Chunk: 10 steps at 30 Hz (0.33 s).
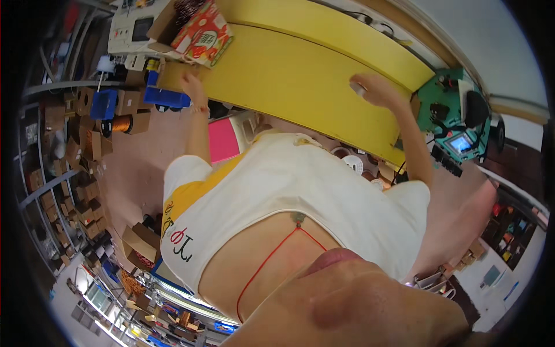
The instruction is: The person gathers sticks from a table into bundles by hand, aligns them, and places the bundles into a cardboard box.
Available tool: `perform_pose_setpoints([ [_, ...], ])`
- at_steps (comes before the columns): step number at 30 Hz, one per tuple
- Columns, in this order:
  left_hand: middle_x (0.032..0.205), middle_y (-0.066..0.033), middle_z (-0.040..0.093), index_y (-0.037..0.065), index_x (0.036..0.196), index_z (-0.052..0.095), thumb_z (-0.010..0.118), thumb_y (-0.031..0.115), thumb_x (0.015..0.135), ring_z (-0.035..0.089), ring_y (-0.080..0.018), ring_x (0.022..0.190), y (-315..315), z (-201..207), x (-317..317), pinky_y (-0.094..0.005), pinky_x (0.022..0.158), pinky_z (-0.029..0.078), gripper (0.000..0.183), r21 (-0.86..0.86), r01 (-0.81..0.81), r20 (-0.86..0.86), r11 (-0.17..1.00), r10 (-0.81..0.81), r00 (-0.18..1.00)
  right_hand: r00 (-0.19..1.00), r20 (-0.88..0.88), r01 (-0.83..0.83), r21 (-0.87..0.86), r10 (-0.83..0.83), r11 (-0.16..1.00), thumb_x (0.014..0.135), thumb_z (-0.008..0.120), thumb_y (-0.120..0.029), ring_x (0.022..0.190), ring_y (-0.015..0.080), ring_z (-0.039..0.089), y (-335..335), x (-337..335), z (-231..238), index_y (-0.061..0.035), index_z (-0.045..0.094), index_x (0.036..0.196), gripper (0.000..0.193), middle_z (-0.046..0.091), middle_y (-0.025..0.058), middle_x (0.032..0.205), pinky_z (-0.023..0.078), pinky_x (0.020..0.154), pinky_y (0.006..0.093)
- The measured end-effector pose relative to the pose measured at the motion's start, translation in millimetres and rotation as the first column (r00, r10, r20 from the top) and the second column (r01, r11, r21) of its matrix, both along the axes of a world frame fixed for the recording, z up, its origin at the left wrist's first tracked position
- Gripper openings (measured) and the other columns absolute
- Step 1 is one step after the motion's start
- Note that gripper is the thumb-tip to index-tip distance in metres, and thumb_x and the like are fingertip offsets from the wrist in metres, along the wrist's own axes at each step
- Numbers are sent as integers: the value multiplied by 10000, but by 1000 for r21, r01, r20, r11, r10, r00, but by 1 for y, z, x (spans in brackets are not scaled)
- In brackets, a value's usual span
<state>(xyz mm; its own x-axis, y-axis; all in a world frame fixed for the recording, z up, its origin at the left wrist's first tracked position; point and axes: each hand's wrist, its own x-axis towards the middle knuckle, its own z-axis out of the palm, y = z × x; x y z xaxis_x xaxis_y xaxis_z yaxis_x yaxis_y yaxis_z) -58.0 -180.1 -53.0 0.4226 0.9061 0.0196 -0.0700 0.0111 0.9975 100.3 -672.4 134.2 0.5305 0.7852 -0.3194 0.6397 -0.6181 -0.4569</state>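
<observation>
My left hand point(193, 88) is at the near left edge of the yellow worktable point(277, 63), just below a cardboard box point(203, 39) printed in red and green. Its fingers point toward the box's lower edge; they are too small and smeared to show whether they grip anything. Over the right part of the table is my right hand point(378, 91), its fingers curled inward. A small whitish thing point(358, 88) shows at those fingertips, its kind unclear. Dark reddish, bristly material point(188, 10) sticks up out of the box.
A white machine with a dark screen point(142, 30) stands left of the box, near blue bins point(166, 96). A green mat point(442, 98) on the right carries a device with a lit screen point(462, 143). A pink-and-white object point(224, 139) and white spools point(352, 163) sit below the table edge.
</observation>
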Motion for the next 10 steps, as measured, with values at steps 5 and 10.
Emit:
perform_pose_setpoints([
  [5,930,-72,556,82,1106,455,516,160,930,578,-185,706,-153,-50,-26,-253,492,447,201,-312,160,-95,936,-198,975,952,-126,290,68,-280,955,849,543,-23,952,256,601,-171,-32,50,-26,577,1132,286,630,146,1035,450,844,311],
  [10,1029,-99,589,143,1186,530,355,417,949,565,-255,818,-166,-151,-13,-448,596,470,403,-711,702,636,40,-390,666,845,-239,490,706,-479,512,877,580,-108,995,127,596,-356,-32,87,-75,595,1165,289,660,62,1033,464,836,275],
])
